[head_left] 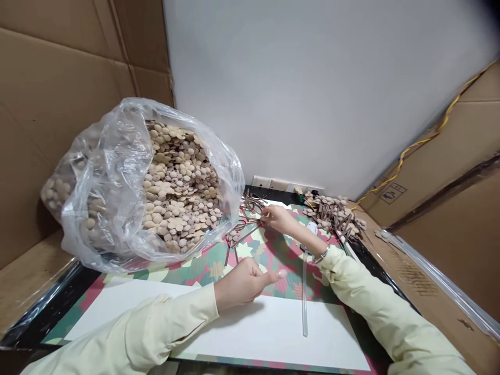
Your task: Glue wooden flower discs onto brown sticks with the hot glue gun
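My left hand (248, 284) hovers over the front of the table near a white sheet (273, 328), its fingers curled and the thumb stretched to the right; what the fingers hold, if anything, is hidden. Farther back, my right hand (275, 219) pinches at thin brown strips (252, 205) that lie beside the bag. A large clear plastic bag (113, 192) on the left is open and full of beige flower-shaped pieces (175, 187). One flower piece (233, 237) lies on the camouflage-patterned mat (219, 260) between the bag and my right hand.
A clear stick (305, 297) lies across the mat and sheet. At the back right sits a pile of flowers with brown strips (338, 213). Behind is a power strip (279, 185). Cardboard (437, 151) stands right, with a yellow cord (404, 156).
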Tool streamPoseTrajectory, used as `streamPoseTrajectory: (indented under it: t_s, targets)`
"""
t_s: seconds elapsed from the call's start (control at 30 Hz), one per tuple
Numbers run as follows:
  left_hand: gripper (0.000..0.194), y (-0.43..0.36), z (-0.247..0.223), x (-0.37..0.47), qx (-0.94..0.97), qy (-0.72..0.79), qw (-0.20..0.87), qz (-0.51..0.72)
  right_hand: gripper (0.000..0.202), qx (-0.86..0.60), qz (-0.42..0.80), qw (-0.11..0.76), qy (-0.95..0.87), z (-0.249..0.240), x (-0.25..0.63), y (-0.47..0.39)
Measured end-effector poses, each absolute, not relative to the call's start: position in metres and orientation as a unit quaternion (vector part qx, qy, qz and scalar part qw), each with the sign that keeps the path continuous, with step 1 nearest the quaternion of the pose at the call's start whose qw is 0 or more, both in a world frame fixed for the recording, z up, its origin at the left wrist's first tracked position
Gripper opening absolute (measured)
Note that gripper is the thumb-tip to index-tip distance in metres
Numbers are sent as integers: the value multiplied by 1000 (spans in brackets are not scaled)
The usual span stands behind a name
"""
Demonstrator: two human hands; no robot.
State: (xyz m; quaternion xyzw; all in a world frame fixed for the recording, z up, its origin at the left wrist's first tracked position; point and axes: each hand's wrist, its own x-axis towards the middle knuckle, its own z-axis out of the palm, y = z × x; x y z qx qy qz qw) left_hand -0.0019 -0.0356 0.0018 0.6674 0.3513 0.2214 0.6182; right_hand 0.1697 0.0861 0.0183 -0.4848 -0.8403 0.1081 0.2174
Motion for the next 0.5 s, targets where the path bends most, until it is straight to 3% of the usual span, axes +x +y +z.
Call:
streamPoseTrajectory:
  t_s: [0.17, 0.3, 0.5]
  targets:
    - [66, -35, 1, -1, 674, 339, 614, 235, 12, -421, 133, 205, -874, 25, 138, 71]
    - [63, -33, -4, 0, 687, 333, 607, 219, 21, -394, 139, 183, -890, 11, 107, 51]
    - [61, -32, -6, 0, 689, 316, 613, 222, 7, -423, 118, 209, -874, -6, 87, 53]
